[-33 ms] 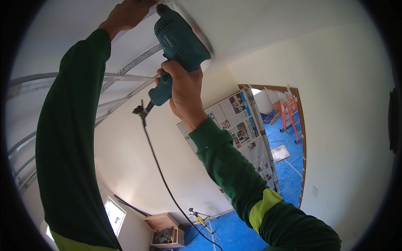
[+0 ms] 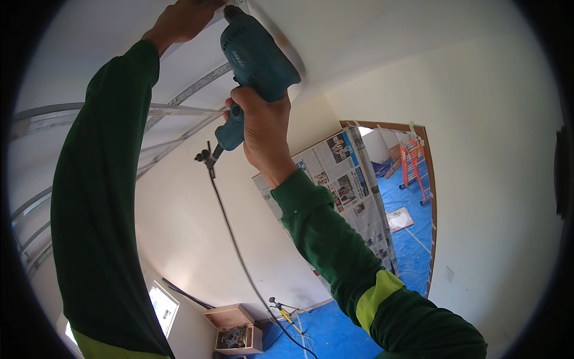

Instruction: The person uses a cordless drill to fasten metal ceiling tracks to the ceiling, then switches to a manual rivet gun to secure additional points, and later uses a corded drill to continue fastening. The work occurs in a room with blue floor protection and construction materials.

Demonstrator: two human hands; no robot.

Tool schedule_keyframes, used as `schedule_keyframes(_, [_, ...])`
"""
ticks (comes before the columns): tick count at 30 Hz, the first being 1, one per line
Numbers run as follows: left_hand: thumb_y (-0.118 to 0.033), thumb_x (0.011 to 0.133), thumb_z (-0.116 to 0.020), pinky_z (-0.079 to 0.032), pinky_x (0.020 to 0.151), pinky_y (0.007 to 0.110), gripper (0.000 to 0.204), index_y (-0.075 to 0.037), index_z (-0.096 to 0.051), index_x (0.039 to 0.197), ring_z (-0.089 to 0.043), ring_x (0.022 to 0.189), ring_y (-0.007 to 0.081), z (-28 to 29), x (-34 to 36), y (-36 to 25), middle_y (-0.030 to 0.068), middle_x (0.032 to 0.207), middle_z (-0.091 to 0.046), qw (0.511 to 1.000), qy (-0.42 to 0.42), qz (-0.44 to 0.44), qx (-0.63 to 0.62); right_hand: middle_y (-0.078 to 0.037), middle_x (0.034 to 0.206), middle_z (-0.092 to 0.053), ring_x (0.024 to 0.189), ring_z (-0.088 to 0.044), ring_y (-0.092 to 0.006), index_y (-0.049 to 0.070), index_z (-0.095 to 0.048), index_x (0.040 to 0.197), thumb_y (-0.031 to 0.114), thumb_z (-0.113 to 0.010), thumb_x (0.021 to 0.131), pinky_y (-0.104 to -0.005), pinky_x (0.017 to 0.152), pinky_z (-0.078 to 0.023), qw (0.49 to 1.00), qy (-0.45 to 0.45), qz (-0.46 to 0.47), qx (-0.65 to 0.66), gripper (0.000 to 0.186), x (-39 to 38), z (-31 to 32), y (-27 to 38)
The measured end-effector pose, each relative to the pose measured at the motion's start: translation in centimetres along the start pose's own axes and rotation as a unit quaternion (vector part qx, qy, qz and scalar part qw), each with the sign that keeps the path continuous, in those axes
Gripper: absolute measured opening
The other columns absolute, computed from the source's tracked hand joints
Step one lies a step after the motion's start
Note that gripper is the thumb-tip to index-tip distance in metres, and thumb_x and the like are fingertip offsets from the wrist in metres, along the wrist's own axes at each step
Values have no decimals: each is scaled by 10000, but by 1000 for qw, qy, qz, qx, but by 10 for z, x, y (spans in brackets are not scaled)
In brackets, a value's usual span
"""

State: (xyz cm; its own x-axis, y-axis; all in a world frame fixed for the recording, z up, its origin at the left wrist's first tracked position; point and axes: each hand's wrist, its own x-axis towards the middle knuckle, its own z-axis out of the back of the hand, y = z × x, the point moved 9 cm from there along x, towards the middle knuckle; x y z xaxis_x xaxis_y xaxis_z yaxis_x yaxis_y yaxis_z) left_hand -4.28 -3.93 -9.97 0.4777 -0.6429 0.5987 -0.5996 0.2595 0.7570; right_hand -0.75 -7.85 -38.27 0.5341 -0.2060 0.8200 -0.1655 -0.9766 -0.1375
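My right hand (image 2: 266, 131) is wrapped round the handle of a teal corded power drill (image 2: 257, 60), raised overhead. The drill's chuck points up at the metal ceiling framing (image 2: 200, 85), near the top edge of the view. Its tip and whatever it meets there are cut off. Beside the chuck, my left hand (image 2: 182, 24) reaches up to the framing; its fingers run out of the picture, so their grip is hidden. A black power cord (image 2: 230, 230) hangs from the handle, with a chuck key-like piece (image 2: 207, 157) fastened near its upper end.
A newspaper-covered door (image 2: 347, 179) stands ajar at a doorway, with a red stepladder (image 2: 412, 161) beyond. Blue sheeting (image 2: 341, 332) covers the floor. Below are a yellow-black tripod (image 2: 290, 314) and an open wooden box (image 2: 254, 341) with tangled items. A plain wall (image 2: 490, 179) rises on the right.
The hanging cord and the piece on it have swung slightly right. The drill's handle has tilted a little; both hands stay in nearly the same place.
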Motion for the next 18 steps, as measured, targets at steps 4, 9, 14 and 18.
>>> schedule_keyframes(4, [-305, 1175, -318, -590, 1004, 517, 436, -335, -441, 1593, -695, 1162, 459, 1, 2, -1, 264, 1335, -665, 1000, -4, 2, 10, -73, 956, -610, 793, -632, -169, 33, -580, 1079, 15, -650, 862, -364, 666, -555, 1000, -6, -27, -1, 229, 3, 0, -4])
schedule_keyframes(9, [-378, 1185, -265, -592, 1000, 519, 444, -343, -446, 1588, -707, 1138, 458, -3, 4, 0, 256, 1328, -671, 999, 9, 3, -31, -53, 951, -632, 827, -666, -181, 48, -608, 1061, 71, -698, 897, -387, 749, -583, 958, -16, -159, 237, 188, -5, 5, -30])
schedule_keyframes(14, [-416, 1182, -249, -600, 981, 518, 457, -344, -443, 1590, -711, 1119, 455, -10, 6, 2, 247, 1287, -682, 1000, 2, -11, -5, -45, 956, -657, 885, -676, -184, 69, -607, 1089, 94, -696, 909, -398, 788, -589, 926, 19, -188, 327, 202, -3, 2, -45])
schedule_keyframes(18, [-336, 1168, -356, -612, 948, 508, 438, -337, -435, 1599, -714, 1106, 453, -5, 6, 1, 246, 1287, -680, 1000, -2, -4, -15, -47, 948, -666, 902, -679, -190, 80, -598, 1122, 86, -697, 905, -404, 790, -589, 908, 9, -201, 367, 238, -2, 0, -51])
